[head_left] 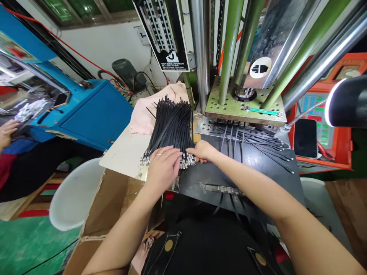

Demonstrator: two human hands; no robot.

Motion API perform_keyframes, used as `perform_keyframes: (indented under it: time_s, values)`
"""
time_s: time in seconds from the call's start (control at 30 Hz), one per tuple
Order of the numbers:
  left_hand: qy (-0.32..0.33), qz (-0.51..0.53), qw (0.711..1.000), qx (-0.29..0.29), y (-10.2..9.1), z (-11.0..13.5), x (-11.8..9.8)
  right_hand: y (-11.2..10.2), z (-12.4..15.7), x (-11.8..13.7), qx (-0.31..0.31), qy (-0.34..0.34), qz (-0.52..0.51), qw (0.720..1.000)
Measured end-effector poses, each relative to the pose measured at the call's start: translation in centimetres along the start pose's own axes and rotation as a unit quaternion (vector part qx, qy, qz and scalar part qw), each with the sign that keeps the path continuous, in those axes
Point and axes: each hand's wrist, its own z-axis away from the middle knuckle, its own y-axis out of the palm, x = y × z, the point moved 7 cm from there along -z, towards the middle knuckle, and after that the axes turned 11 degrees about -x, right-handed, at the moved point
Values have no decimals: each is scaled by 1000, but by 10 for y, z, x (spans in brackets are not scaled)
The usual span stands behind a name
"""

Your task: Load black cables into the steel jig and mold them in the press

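Left hand (164, 166) rests open on black ties (172, 126); right hand (202, 150) pinches their ends.

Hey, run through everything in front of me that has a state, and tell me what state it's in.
bundle of black ties: lying flat, fanned out, metal heads toward the person.
left hand: open, flat on the metal heads.
right hand: touching the heads; grip unclear.
loose ties: spread out singly, unbundled.
cardboard box: open.
phone: screen dark.
lamp: lit.
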Motion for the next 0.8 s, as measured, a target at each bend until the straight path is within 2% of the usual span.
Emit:
perform_keyframes:
  time_s: [0.1,0.17,0.27,0.37,0.47,0.57,0.63,0.73,0.8]
  values:
    - [13,39,999,3,-3,10,-4,-7,1,7,-2,-9,3,1000]
    - [17,91,996,0,-5,15,-10,-18,15,-3,0,-19,-18,1000]
    - [23,159,987,4,-1,21,-25,-34,43,-33,-1,-33,-50,998]
    - [47,158,985,56,21,27,-43,-39,67,-67,-8,-31,-45,998]
    - [68,99,986,118,48,28,-53,-48,81,-88,-78,-50,-3,996]
    - [68,18,989,128,63,20,-52,-57,87,-91,-163,-93,79,979]
    - [75,-4,988,135,70,15,-53,-56,86,-85,-195,-124,125,965]
    - [104,30,981,159,84,15,-62,-48,81,-77,-217,-138,165,952]
    - [119,60,975,176,93,19,-70,-38,81,-74,-210,-129,188,951]
